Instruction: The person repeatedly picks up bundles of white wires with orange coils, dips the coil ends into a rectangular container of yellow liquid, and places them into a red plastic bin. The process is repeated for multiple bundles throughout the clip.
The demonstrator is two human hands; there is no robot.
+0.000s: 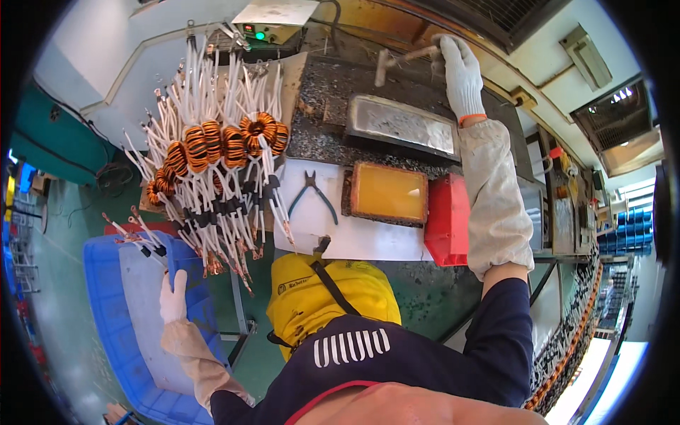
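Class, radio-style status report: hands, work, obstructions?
Right hand gripping T-shaped tool. Left hand at blue crate, by wire leads, grip unclear. Toroidal coils crowd bench's left side.

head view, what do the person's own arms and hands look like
The left hand and right hand wear white gloves; the right one shows an orange band at its edge. Loose, creased beige sleeve covers come next, then dark navy shirt sleeves.
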